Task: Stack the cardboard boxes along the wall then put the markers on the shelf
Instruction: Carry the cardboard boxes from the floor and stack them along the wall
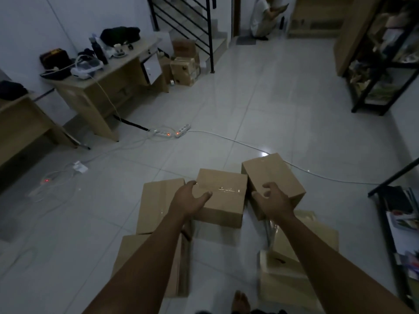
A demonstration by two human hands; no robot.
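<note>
Both hands spread wide, gripping nothing — left hand (pixel 189 197) at the taped middle box (pixel 223 200), right hand (pixel 275 200) over the right box (pixel 272 175) — boxes on the tiled floor (pixel 249 105).

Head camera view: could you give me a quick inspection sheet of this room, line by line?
Surface: pale tiled floor, dimly lit, glossy.
Job's things: taped middle box; right box; flat box at left; more cardboard nearer the person. Markers: nothing seen.
Clutter: desk loaded with a bottle, bags and small items; stacked boxes by the stairs.
Hands: left hand open over the middle box's left edge; right hand, fingers curled, not closed, over the right box's near corner.
Cables: power strips with red lights; white cable running behind the boxes.
Surroundings: black shelf at right; staircase railing; a person crouching in the far doorway.
</note>
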